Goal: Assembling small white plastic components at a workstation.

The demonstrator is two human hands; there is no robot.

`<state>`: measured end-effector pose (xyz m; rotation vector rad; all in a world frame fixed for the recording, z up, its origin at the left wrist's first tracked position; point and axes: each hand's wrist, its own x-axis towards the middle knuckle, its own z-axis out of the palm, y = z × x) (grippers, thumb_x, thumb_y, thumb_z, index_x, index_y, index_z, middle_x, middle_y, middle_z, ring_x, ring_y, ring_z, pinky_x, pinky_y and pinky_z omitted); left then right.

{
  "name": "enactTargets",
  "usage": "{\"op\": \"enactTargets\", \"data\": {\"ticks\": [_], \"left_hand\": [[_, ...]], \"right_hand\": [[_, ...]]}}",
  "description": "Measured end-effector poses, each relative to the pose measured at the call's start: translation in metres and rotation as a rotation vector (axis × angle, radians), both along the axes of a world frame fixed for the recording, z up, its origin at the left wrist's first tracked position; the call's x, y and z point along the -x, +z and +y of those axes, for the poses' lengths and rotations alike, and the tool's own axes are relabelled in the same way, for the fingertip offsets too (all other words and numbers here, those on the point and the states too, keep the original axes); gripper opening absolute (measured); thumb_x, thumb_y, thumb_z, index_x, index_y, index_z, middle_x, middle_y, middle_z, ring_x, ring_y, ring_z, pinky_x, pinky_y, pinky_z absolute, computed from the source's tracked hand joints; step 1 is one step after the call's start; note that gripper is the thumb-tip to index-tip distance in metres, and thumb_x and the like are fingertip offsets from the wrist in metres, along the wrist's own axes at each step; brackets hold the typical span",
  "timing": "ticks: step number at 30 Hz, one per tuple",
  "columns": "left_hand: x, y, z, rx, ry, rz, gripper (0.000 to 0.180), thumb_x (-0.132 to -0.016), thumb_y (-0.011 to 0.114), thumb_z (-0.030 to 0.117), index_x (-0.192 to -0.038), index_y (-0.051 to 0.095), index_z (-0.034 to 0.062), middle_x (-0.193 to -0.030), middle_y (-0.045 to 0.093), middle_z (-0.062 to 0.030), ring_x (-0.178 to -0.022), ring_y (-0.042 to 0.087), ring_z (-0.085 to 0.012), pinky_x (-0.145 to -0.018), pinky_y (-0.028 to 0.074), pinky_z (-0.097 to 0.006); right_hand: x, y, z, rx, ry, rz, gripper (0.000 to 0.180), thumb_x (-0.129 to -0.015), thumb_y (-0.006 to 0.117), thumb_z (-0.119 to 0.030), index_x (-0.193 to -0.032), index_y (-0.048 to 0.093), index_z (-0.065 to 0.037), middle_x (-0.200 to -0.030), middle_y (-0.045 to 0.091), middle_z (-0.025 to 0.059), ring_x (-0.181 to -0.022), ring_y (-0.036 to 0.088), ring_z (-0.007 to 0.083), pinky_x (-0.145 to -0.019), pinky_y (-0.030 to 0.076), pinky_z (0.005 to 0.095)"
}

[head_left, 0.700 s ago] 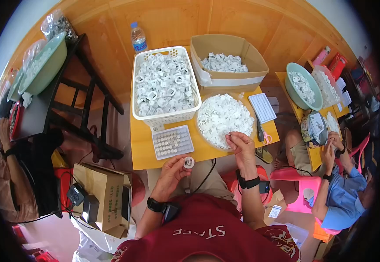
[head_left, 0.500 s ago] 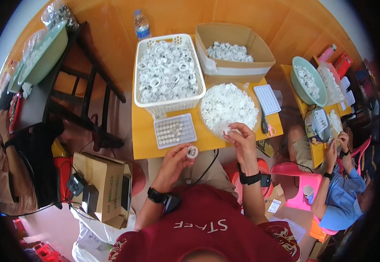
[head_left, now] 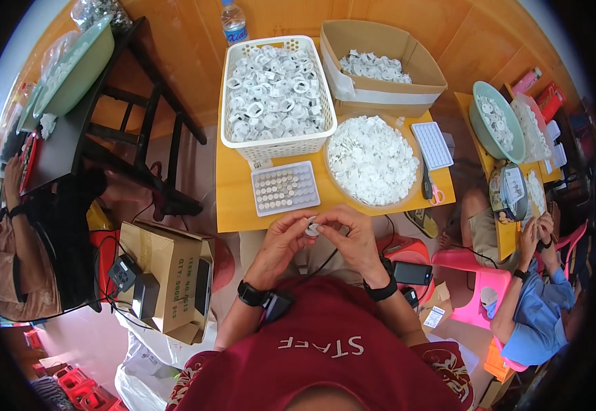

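Note:
My left hand (head_left: 278, 244) pinches a small round white plastic part (head_left: 311, 229) in front of the table edge. The fingers of my right hand (head_left: 354, 240) are closed against the part from the other side; any smaller piece between the fingertips is hidden. Just beyond my hands lies a pale shallow tray (head_left: 309, 185) with pockets, many holding small round light discs. To its right a round tub holds a heap of small white plastic pieces (head_left: 372, 161). Behind the tray stands a white basket (head_left: 287, 148) full of round white and clear plastic parts.
A cardboard carton (head_left: 394, 103) with more white parts stands at the back right. An empty-looking pocketed tray (head_left: 432, 145), a dark-handled tool (head_left: 427, 183) and pink-handled scissors (head_left: 437, 194) lie at the right edge. A co-worker's hands (head_left: 536, 229) work at the right-hand table. A brown box (head_left: 174, 288) stands at lower left.
My right hand has come from the tub's near edge, down and left, to the round part in my left hand. Both hands now meet. The view has shifted slightly.

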<state>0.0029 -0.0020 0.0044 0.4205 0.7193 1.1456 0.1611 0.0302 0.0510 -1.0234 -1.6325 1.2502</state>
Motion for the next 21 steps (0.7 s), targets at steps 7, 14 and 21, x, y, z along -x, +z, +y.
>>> {"op": "enactTargets", "data": {"ticks": [7, 14, 21], "left_hand": [[-0.0017, -0.0010, -0.0009, -0.009, -0.004, 0.004, 0.022, -0.087, 0.053, 0.013, -0.106, 0.056, 0.0034, -0.097, 0.060, -0.0053, -0.082, 0.058, -0.0112, -0.068, 0.050, -0.023], [-0.0020, -0.0016, -0.0003, -0.003, -0.005, 0.030, 0.022, -0.087, 0.053, 0.013, -0.107, 0.057, 0.0042, -0.099, 0.060, -0.0038, -0.084, 0.057, -0.0105, -0.069, 0.049, -0.024], [-0.0025, -0.0047, -0.0011, 0.001, -0.015, 0.030, 0.022, -0.087, 0.053, 0.014, -0.107, 0.057, 0.0048, -0.099, 0.060, -0.0035, -0.085, 0.057, -0.0104, -0.070, 0.048, -0.024]], "right_hand": [[-0.0002, 0.0067, 0.0009, -0.029, 0.054, -0.058, 0.017, -0.071, 0.063, 0.003, -0.087, 0.064, -0.002, -0.075, 0.057, 0.0044, -0.063, 0.051, 0.0099, -0.055, 0.040, 0.0216], [-0.0012, 0.0039, 0.0027, -0.156, 0.041, -0.132, 0.017, -0.070, 0.063, 0.005, -0.086, 0.063, -0.001, -0.074, 0.057, 0.0065, -0.064, 0.055, 0.0129, -0.056, 0.042, 0.0230], [-0.0026, 0.0020, 0.0063, -0.276, 0.082, -0.132, 0.016, -0.070, 0.062, 0.005, -0.085, 0.062, -0.001, -0.074, 0.057, 0.0069, -0.064, 0.056, 0.0175, -0.056, 0.043, 0.0248]]}}
